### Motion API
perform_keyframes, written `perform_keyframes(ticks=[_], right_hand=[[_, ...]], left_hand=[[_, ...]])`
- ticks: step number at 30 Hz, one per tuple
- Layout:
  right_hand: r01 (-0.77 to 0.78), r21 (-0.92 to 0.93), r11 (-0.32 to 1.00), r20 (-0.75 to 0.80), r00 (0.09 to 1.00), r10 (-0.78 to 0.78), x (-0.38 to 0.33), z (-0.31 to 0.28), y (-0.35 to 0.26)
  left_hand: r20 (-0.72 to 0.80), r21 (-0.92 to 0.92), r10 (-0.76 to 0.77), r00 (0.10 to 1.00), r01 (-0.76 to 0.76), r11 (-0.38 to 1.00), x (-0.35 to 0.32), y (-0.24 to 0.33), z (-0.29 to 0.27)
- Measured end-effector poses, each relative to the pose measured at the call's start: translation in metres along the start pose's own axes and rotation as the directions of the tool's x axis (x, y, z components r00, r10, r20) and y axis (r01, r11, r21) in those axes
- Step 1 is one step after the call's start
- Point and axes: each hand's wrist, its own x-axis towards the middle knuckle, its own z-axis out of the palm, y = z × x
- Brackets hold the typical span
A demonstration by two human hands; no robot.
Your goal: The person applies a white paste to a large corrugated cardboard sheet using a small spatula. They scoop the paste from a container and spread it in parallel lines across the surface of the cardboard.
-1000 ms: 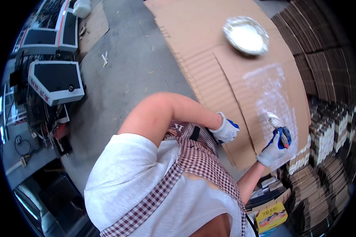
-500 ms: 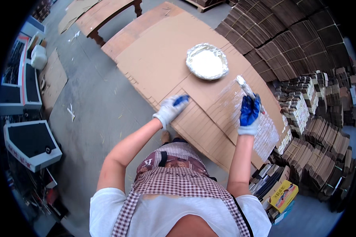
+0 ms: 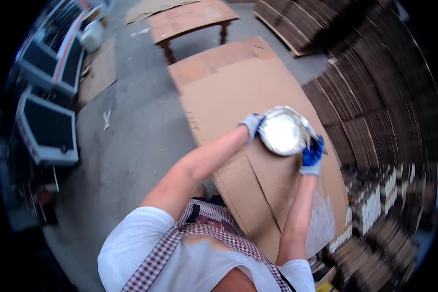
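A round foil-covered bowl (image 3: 276, 111) with white paste (image 3: 283, 132) in it rests on a large cardboard sheet (image 3: 238, 90). My left hand (image 3: 253, 125), in a white glove with a blue-coated palm, grips the bowl's left rim. At the bowl's right side my right hand (image 3: 314, 153), gloved alike, is closed round a brush (image 3: 307, 137). The brush's head lies at the bowl's right inner edge, partly hidden and blurred. Nearer to me, a wet whitish smear (image 3: 321, 221) covers the right part of the cardboard.
Stacked bundles of flat cardboard (image 3: 370, 102) rise close along the right. A wooden table (image 3: 190, 18) stands beyond the work surface. Grey-framed dark panels (image 3: 47, 129) are at the left, and scraps (image 3: 106, 119) lie on the floor.
Both hands have moved forward to the bowl; my left has left the near cardboard edge for its rim. The brush has gone from above the smear to the bowl. The view has shifted.
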Motion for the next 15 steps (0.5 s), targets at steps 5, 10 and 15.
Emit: perform_keyframes(ticks=[5,10,15], right_hand=[[-0.016,-0.066,0.998,0.019,1.000,0.018,-0.026,0.087,0.000],[-0.130,-0.037,0.991,0.261,0.956,0.135,-0.050,0.189,0.051],[-0.365,-0.072,0.928,0.380,0.850,0.364,-0.123,0.326,0.174]], left_hand=[[0.216,0.284,0.446,0.869,-0.493,0.823,-0.045,0.008,-0.073],[0.116,-0.348,0.009,0.993,0.032,0.937,-0.158,0.061,-0.171],[-0.170,-0.402,0.138,0.976,-0.197,0.894,-0.267,0.065,-0.323]])
